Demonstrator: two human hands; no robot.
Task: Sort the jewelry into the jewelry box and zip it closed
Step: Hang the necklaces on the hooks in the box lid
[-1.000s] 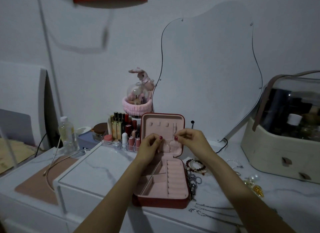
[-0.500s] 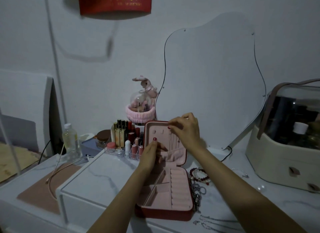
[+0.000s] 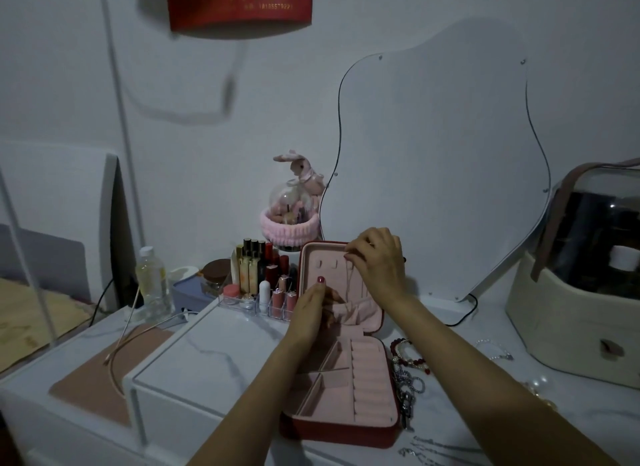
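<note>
Red jewelry box (image 3: 341, 427) open, right hand (image 3: 379, 261) pinching at lid top; left hand (image 3: 308, 309) fingers tucked into lid pouch

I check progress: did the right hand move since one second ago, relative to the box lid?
Yes. The right hand went up from the lid's pocket to the top edge of the jewelry box lid.

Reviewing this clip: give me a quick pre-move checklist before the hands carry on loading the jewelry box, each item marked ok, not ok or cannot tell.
1. Jewelry box open, lid upright: ok.
2. Right hand at the lid's top edge, fingers pinched: ok; what it pinches: cannot tell.
3. Left hand at the lid pocket: ok.
4. Tray compartments bare of jewelry: ok.
5. Beaded bracelet and chains on the table right of the box, not yet sorted: not ok.
6. Zipper state: cannot tell.
</note>
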